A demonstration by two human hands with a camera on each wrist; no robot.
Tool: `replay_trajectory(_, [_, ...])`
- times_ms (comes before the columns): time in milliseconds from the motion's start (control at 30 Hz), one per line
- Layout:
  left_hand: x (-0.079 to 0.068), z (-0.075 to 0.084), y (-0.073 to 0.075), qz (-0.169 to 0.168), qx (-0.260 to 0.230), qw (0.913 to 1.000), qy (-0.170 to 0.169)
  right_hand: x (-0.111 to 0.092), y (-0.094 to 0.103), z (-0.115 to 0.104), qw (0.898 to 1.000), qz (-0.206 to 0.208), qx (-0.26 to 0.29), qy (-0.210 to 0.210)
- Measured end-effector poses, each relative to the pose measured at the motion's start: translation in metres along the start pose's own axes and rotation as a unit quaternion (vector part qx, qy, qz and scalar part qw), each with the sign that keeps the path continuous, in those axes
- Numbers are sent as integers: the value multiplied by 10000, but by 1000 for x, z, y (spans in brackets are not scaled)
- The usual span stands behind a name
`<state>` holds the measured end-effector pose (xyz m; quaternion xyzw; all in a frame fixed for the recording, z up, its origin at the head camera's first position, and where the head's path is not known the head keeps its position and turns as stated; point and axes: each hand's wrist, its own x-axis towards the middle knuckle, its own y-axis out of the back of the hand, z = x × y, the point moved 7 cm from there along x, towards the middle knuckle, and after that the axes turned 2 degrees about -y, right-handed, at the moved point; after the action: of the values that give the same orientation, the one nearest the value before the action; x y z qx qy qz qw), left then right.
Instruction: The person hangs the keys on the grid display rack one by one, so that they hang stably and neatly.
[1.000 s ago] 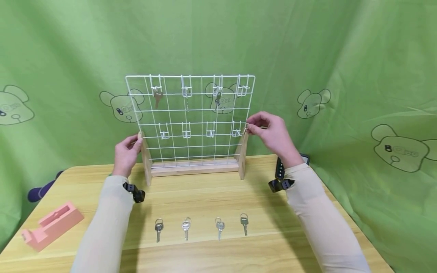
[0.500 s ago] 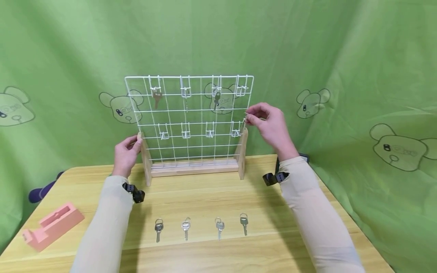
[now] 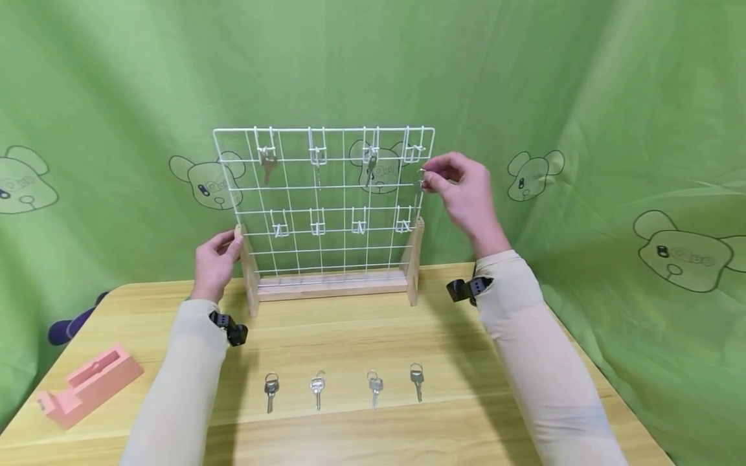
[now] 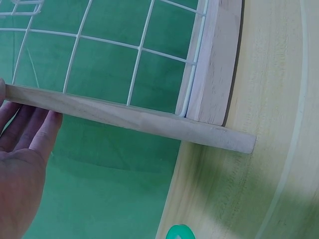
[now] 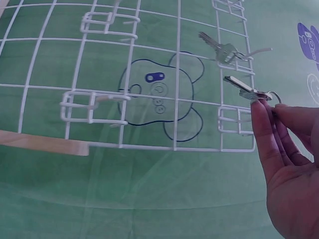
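A white wire grid rack (image 3: 344, 130) with wooden legs stands at the back of the table, bearing two rows of hooks. My left hand (image 3: 215, 265) holds the top of its left wooden leg (image 4: 149, 122), thumb on one side and fingers on the other. My right hand (image 3: 463, 188) pinches a silver key (image 5: 244, 88) by its ring, beside the grid's upper right side, close to the rightmost top-row hook (image 5: 237, 120). Other keys hang on the top row: a brownish one (image 3: 268, 167) at left, one seen edge-on, and a silver one (image 5: 227, 54).
Several keys with rings lie in a row on the table's front, among them a dark one (image 3: 271, 387) and a silver one (image 3: 418, 382). A pink tape dispenser (image 3: 93, 385) sits at the left. Green cloth (image 3: 326, 65) hangs behind.
My right hand has risen along the rack's right side with the key, from the lower hook row to just below the upper one. The left hand stays at the left leg.
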<state>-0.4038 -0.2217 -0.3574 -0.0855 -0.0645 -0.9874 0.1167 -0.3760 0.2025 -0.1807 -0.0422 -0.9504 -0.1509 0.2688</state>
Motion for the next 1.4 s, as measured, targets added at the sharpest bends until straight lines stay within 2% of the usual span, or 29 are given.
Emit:
replay_trajectory(400, [1, 0, -1, 69, 134, 9999, -57, 15, 8, -13, 9989, 468, 90, 31])
replay_trajectory(600, [0, 0, -1, 32, 69, 10000, -58, 17, 7, -15, 9981, 553, -15, -282])
replay_trajectory(933, [0, -1, 0, 15, 30, 10000, -75, 24, 5, -9, 9958, 684, 37, -602])
replay_trajectory(1100, [0, -2, 0, 36, 39, 10000, -82, 27, 0, -2, 9941, 730, 359, -719])
replay_trajectory(1200, [1, -2, 1, 49, 21, 9999, -112, 28, -1, 1, 9931, 754, 532, -722])
replay_trajectory(1400, [1, -1, 0, 11, 47, 9999, -144, 24, 3, 6, 9951, 717, 364, -569])
